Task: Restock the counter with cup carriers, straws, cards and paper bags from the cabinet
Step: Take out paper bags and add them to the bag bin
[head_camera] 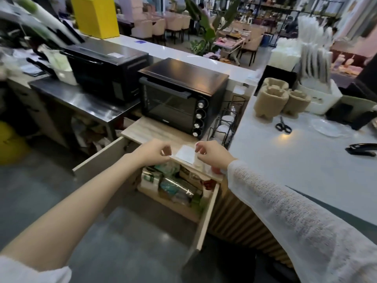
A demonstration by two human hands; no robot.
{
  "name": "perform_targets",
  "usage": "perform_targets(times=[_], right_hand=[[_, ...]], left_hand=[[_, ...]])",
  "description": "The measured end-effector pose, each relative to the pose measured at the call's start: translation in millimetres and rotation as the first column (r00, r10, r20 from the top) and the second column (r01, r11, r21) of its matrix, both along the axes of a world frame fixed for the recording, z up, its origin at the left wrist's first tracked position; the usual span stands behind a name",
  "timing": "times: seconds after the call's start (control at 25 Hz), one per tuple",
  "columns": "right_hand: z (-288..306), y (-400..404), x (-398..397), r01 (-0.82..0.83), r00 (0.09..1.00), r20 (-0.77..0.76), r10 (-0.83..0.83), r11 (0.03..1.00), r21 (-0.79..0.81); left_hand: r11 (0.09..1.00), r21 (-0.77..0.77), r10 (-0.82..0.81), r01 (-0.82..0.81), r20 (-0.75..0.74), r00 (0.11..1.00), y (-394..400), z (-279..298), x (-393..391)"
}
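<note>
While I hold the small white card (186,154) between both hands above the open drawer (126,193), my left hand (152,151) pinches its left edge and my right hand (210,153) pinches its right edge, fingers curled in on the card. It is blurred, so I cannot tell whether it is one card or a thin stack. I judge this to be the cards step: keep both pinches even so the card stays flat, lift it straight clear of the wooden ledge (163,132) it hovers over, then swing right to the white counter (295,160). Cup carriers (271,100) stand at the counter's far end, with straws (314,56) upright in a white bin (324,99) just behind them. The open room lies in the near middle of the counter; scissors (283,126) and a clear lid (328,127) lie further along, a black stapler (362,149) to the right. The oven (179,99) sits close ahead, and the counter's edge runs just beside my right wrist, so I should raise before crossing. The drawer's packed goods lie directly below if I slip.
</note>
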State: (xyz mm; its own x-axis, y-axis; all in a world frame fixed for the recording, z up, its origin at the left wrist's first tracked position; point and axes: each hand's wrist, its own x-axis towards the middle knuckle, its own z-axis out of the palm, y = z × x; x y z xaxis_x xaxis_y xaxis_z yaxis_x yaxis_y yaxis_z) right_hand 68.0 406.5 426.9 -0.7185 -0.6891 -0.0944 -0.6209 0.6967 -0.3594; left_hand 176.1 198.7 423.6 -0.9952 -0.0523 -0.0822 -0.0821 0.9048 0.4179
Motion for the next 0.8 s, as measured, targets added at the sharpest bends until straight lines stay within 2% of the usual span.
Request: perform_targets(times=[0.2, 0.44, 0.8], right_hand=[[-24, -62, 29, 0.073, 0.994, 0.091, -0.066, 0.995, -0.074], [-50, -114, 28, 0.065, 0.991, 0.117, -0.066, 0.998, 0.018], [-94, -196, -23, 0.062, 0.974, 0.215, -0.078, 0.995, 0.08]], left_hand=[[0.99, 0.08, 0.119, -0.118, -0.004, 0.993, -67, -28, 32], [0.969, 0.191, 0.151, -0.16, 0.062, 0.987, -119, -60, 42], [0.969, 0.176, 0.153, -0.172, 0.116, 0.981, -191, -106, -11]])
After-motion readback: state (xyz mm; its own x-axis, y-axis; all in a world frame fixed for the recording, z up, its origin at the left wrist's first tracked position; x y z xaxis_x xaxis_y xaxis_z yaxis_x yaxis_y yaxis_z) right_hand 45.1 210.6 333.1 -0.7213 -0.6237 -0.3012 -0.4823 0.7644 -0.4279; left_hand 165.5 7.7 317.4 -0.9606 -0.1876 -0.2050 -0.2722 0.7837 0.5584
